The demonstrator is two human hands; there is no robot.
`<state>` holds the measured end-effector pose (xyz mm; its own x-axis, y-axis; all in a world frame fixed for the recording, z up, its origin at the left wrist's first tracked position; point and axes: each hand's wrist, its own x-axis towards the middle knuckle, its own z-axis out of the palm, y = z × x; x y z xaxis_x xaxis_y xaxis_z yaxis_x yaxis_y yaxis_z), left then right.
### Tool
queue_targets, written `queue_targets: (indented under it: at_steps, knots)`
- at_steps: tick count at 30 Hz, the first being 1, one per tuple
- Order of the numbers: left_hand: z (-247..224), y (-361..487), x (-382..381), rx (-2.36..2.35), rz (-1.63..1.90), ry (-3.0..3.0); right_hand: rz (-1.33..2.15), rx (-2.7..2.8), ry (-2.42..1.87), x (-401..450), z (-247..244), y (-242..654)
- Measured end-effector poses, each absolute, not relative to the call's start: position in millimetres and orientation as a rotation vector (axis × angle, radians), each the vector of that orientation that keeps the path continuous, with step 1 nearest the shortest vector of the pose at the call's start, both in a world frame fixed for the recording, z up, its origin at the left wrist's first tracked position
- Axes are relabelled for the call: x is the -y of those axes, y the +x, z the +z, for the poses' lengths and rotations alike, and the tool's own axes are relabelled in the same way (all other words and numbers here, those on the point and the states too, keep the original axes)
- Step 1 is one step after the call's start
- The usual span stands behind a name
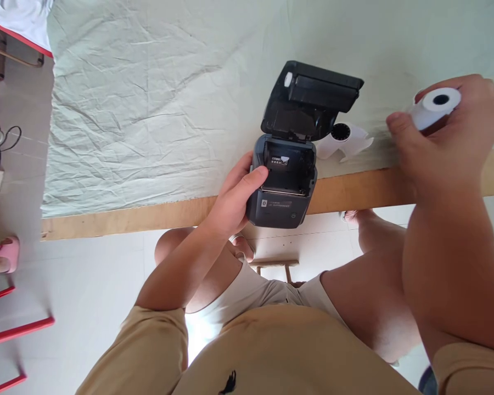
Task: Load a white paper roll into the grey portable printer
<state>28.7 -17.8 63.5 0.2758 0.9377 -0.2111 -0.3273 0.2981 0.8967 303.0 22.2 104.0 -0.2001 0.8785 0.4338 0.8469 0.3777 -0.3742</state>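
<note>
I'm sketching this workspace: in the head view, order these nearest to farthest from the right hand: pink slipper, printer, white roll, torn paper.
1. White roll, in the right hand.
2. Torn paper, left of it.
3. Printer, farther left, in the left hand.
4. Pink slipper, far left edge.

The printer (pixel 271 211) appears to be dark plastic, matt on the casing face and glossier inside the raised lid (pixel 325 93), with a thin metallic-looking strip (pixel 284 191) crossing its body. The roll (pixel 428 112) looks to be smooth white paper, as does the torn-edged piece (pixel 356 144) on the tablecloth (pixel 148 109), itself matt, creased fabric. The table edge (pixel 354 189) is smooth wood; the floor (pixel 99 274) is smooth, faintly glossy tile.
</note>
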Motion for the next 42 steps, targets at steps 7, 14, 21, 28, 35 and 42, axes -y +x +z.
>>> queue_targets:
  at_steps: [7,14,21,28,35,42]
  knots:
    - [57.7,27.9,15.8,-0.893,1.027,0.867,-0.035,1.691,-1.667,-43.6,37.4,351.4]
    - [58.7,26.9,15.7,-0.9,1.019,0.876,-0.223,1.637,-1.37,-25.4,32.6,353.0]
    - [60.6,26.8,16.9,-0.91,1.039,0.869,0.054,1.943,-1.42,-12.4,35.7,299.9]
    - [60.5,26.8,17.6,-0.911,1.022,0.883,0.101,1.959,-1.345,-18.4,30.7,311.5]
    - [60.3,27.2,17.3,-0.924,1.031,0.881,0.14,1.876,-1.34,-16.0,31.7,307.9]
    - [58.3,27.6,17.6,-0.891,1.056,0.896,0.148,1.763,-0.951,12.3,66.9,264.9]
